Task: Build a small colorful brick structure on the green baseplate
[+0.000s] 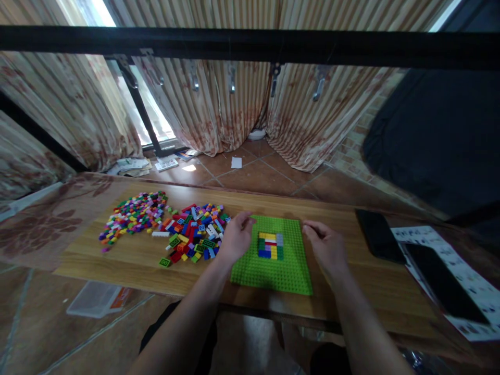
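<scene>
A green studded baseplate (291, 273) lies on the wooden table, with a small square of toy building bricks (270, 246) in yellow, red, white, blue, green and grey pressed onto its middle. At the plate's upper left side, my left hand (237, 238) has its fingers curled over the edge. Across from it, my right hand (327, 249) is closed, thumb and fingertips at the right edge of the plate. Neither hand shows a loose brick. Close to my left hand lies a heap of larger mixed bricks (195, 232), some turned underside up.
Farther left spreads a pile of tiny bricks (136, 214) on the table (355, 291). To the right are a black phone (379, 235), a printed sheet (474, 271) and another dark device (445, 281). A clear plastic container (94, 299) is on the floor; a dark rail (250, 44) crosses above.
</scene>
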Motion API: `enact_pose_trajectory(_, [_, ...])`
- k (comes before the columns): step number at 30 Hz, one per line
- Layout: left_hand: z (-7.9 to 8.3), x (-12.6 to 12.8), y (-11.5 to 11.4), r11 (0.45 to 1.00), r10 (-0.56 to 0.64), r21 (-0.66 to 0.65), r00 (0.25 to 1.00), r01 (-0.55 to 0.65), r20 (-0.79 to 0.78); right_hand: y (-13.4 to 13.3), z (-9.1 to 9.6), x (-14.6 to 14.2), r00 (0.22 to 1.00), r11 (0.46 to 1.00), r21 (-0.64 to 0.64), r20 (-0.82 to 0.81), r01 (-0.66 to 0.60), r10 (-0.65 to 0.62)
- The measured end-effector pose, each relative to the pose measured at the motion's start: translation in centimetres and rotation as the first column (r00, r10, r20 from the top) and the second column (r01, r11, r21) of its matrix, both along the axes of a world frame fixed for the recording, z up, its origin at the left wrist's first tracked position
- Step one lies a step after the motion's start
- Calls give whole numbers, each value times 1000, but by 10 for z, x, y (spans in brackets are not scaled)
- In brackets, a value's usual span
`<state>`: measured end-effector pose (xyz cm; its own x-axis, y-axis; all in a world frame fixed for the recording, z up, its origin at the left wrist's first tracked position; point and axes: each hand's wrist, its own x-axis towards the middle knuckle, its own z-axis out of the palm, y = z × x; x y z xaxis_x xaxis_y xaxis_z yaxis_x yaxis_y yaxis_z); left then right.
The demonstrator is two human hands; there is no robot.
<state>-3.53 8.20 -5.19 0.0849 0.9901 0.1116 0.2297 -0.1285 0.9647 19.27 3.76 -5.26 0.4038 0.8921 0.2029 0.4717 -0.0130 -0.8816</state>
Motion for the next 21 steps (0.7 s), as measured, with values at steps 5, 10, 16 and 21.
enact_pose_trajectory(5, [4,-16,-1,999,41,-10,998,-41,57,-4,6,-18,998,998,53,55,-46,43])
enact_pose_trajectory(10, [12,-33,3,992,124,-10,985,-123,124,-10,2,-36,977,982,63,124,-181,172])
enact_pose_trajectory(16, [30,-75,9,957,288,-46,923,-286,256,-9,-10,-40,926,948,-98,201,-304,318])
enact_pose_trajectory(21, [36,-111,12,924,382,-57,918,-377,108,-10,-10,-35,936,975,-41,271,-220,222])
